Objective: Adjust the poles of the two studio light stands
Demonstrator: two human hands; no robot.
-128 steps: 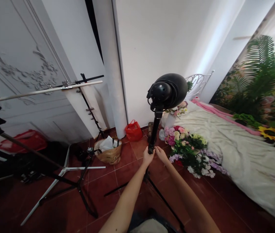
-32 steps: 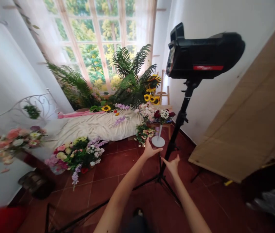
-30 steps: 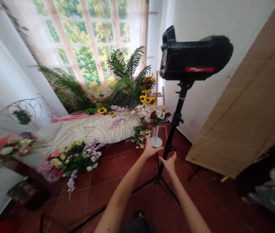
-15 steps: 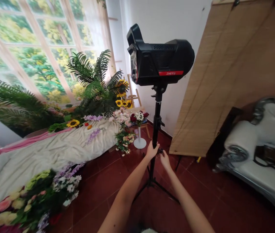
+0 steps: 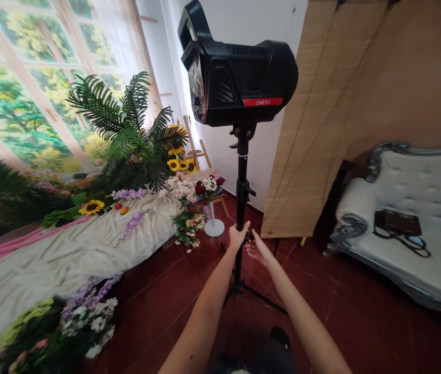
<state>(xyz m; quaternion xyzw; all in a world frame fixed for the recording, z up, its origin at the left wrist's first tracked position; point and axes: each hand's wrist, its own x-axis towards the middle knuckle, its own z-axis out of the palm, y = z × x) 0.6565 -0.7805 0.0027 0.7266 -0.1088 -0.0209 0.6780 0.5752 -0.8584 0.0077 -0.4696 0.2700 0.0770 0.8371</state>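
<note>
At the far left, a pink cloth (image 5: 0, 250) ran along the far edge of the cream cloth (image 5: 68, 267), and a bouquet (image 5: 49, 330) of white, purple and green blooms lay by its near edge. A sunflower (image 5: 92, 207) lay near that far edge, with a red round item (image 5: 118, 206) and an orange one (image 5: 124, 210) to its right, and purple flowers (image 5: 131, 227) nearer the middle. A palm plant (image 5: 127, 130) rose behind. Beyond the cloth's right end, a white pedestal (image 5: 214, 227) stood on the tiled floor (image 5: 154, 306), below dark red and white flowers (image 5: 210, 186). Next came the black light stand (image 5: 242, 174), upright on the floor, bearing the black studio light (image 5: 243, 80). The left hand (image 5: 237, 238) had its fingers wrapped round the stand's pole, below the light. The right hand (image 5: 259, 250) was just right of the pole, its fingers loosely curled and parted; whether a fingertip touched the knob (image 5: 249, 236) could not be told. Farther right hung a woven blind (image 5: 298, 140), then a brown bag (image 5: 399, 222) rested on the seat of a pale sofa (image 5: 430, 254), towards its left armrest.
</note>
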